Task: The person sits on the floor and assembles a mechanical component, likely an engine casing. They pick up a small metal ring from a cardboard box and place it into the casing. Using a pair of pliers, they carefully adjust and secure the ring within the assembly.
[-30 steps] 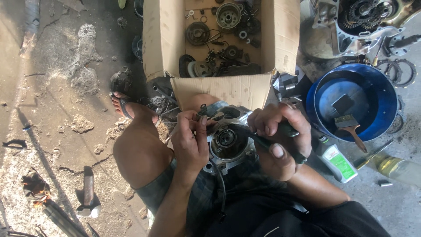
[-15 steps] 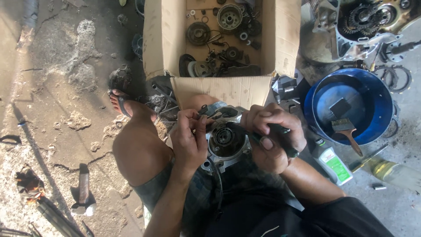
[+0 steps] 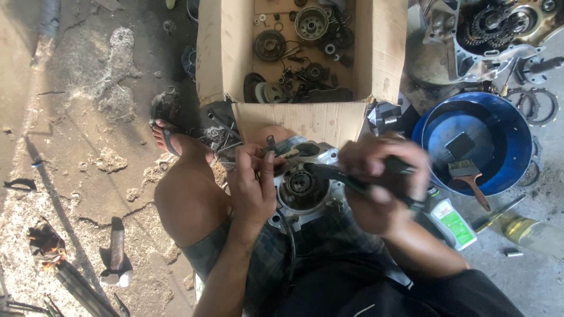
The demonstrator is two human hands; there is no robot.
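we look down on a rough concrete floor [image 3: 70,117], cracked and stained, with a person sitting on it, one bare knee up and a sandalled foot [image 3: 170,141] out in front. ahead of the knees stands an open cardboard box [image 3: 220,53] holding gears, bearings and other dark greasy parts. to the right sits a round blue basin [image 3: 511,126] with a paintbrush [image 3: 470,176] lying inside, and beyond it an opened engine block [image 3: 493,29] showing its gears. a hammer [image 3: 116,249] lies on the floor at lower left.

in the lap, between both hands, rests a metal engine casing [image 3: 302,188], grey cast alloy, oily, with a round dark recess and a hub at its centre. we judge it heavy and rigid, likely slippery with grease, best taken by its outer rim or lugs with both hands rather than by the thin edges around the recess.

the left hand [image 3: 254,182] rests on the casing's left edge, its fingers curled together and pinching something small at the rim; we cannot tell what. the right hand [image 3: 379,176] is blurred, closed in a fist around a dark tool handle [image 3: 329,173] whose shaft points toward the casing's centre. just right of that hand a small white and green bottle [image 3: 452,220] lies on the floor, and farther right a glass bottle [image 3: 529,232] lies on its side.
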